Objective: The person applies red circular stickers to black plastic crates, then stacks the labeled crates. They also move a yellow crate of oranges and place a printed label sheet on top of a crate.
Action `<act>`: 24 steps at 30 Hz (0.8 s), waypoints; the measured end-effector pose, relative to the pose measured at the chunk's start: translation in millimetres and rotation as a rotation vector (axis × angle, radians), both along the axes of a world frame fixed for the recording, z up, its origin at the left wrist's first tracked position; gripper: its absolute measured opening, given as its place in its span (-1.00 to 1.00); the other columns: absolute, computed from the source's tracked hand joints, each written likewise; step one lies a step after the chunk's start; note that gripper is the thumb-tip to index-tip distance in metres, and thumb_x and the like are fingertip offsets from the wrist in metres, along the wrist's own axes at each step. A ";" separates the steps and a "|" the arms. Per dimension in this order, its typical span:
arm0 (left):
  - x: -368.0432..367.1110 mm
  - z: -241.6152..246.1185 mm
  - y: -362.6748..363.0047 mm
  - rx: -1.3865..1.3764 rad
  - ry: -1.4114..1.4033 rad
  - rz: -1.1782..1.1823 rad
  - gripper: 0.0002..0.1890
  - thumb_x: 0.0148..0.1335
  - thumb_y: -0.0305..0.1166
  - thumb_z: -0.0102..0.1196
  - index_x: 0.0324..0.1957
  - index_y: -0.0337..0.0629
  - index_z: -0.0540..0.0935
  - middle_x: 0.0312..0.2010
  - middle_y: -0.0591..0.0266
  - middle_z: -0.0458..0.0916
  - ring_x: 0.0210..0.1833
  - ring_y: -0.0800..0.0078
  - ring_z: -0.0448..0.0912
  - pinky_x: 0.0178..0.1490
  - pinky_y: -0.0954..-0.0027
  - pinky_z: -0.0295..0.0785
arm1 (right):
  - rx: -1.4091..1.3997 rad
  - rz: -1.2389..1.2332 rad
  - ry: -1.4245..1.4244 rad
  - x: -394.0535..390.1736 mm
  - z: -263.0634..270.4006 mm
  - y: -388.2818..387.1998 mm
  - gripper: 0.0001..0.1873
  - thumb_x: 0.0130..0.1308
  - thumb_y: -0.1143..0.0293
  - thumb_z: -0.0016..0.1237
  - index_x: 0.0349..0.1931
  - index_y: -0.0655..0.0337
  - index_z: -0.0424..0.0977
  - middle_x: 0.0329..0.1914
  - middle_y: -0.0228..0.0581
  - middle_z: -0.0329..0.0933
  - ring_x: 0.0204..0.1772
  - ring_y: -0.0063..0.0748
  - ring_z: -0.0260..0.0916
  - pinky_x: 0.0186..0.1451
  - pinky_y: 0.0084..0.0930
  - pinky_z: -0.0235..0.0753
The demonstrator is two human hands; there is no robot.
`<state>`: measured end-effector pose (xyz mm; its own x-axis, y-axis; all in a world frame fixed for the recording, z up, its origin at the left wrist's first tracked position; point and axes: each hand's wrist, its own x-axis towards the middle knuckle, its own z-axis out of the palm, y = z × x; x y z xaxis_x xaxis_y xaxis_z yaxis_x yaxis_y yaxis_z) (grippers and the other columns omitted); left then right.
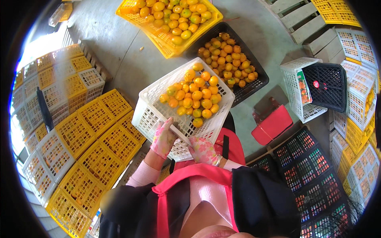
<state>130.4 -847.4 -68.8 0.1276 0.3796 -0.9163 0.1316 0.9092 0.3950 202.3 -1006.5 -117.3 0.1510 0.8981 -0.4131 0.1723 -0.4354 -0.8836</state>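
A white plastic crate, partly filled with small orange citrus fruits, is tilted in front of my body. My left hand, in a floral glove, grips its near rim. On that same rim, further right, my right hand holds on in a matching glove. The fruits lie mostly towards the crate's far side. Just beyond it stands a black plastic crate holding more small citrus fruits. Farther off, a yellow crate is full of larger orange and yellow-green fruits.
Stacked yellow crates and white crates rise on my left. To the right are a small red seat, a white crate on its side and stacked black crates. A wooden pallet lies at the upper right.
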 end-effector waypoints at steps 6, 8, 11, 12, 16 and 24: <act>-43.4 -21.2 24.1 0.043 0.127 0.009 -0.87 0.31 -0.35 -0.01 -0.19 -0.16 0.41 -0.46 0.21 0.43 -0.39 0.33 0.46 -0.22 0.20 0.48 | -0.173 -0.296 -0.363 95.0 -141.5 10.0 -0.58 0.31 0.10 -0.12 -0.03 0.28 0.37 -0.04 0.04 0.41 -0.07 0.03 0.38 0.09 -0.17 0.38; -66.8 -17.5 36.8 0.054 0.146 -0.028 -0.88 0.32 -0.33 -0.02 -0.28 -0.14 0.43 -0.51 0.25 0.45 -0.44 0.34 0.47 -0.26 0.23 0.48 | -0.178 -0.393 -0.568 124.5 -206.4 23.9 -0.56 0.32 0.07 -0.14 -0.01 0.27 0.38 -0.08 0.09 0.43 -0.02 0.03 0.38 0.08 -0.19 0.37; -100.9 -3.8 61.5 0.015 0.237 -0.075 -0.83 0.32 -0.30 -0.05 -0.36 -0.16 0.45 -0.57 0.24 0.45 -0.49 0.34 0.47 -0.28 0.26 0.48 | -0.411 -0.449 -0.253 126.7 -278.8 62.6 -0.41 0.34 -0.07 -0.25 0.08 0.32 0.33 0.16 0.16 0.34 0.21 0.10 0.28 0.22 -0.18 0.29; -111.8 0.7 71.9 0.034 0.268 -0.076 -0.81 0.31 -0.29 -0.05 -0.40 -0.15 0.45 -0.59 0.24 0.45 -0.51 0.35 0.46 -0.29 0.27 0.48 | -0.491 -0.508 0.180 117.7 -294.3 76.9 -0.32 0.34 -0.15 -0.33 0.14 0.35 0.29 0.22 0.18 0.30 0.27 0.08 0.23 0.27 -0.24 0.25; -154.0 -0.6 129.4 0.194 0.353 -0.349 -0.81 0.33 -0.25 -0.04 -0.34 -0.13 0.39 -0.60 0.37 0.37 -0.56 0.55 0.38 -0.36 0.43 0.43 | -0.394 -0.562 0.026 39.8 -333.1 99.0 -0.38 0.37 -0.09 -0.32 0.03 0.39 0.34 0.04 0.26 0.41 0.12 0.19 0.33 0.16 -0.20 0.31; -247.8 -153.6 301.4 0.500 0.590 -0.715 -0.71 0.28 -0.13 0.05 -0.22 -0.17 0.53 -0.54 0.50 0.39 -0.52 0.70 0.31 -0.43 0.59 0.26 | -0.543 -1.026 0.916 -135.6 -438.7 106.8 -0.47 0.33 -0.02 -0.22 0.04 0.30 0.34 -0.12 -0.10 0.44 -0.13 -0.28 0.39 -0.09 -0.41 0.38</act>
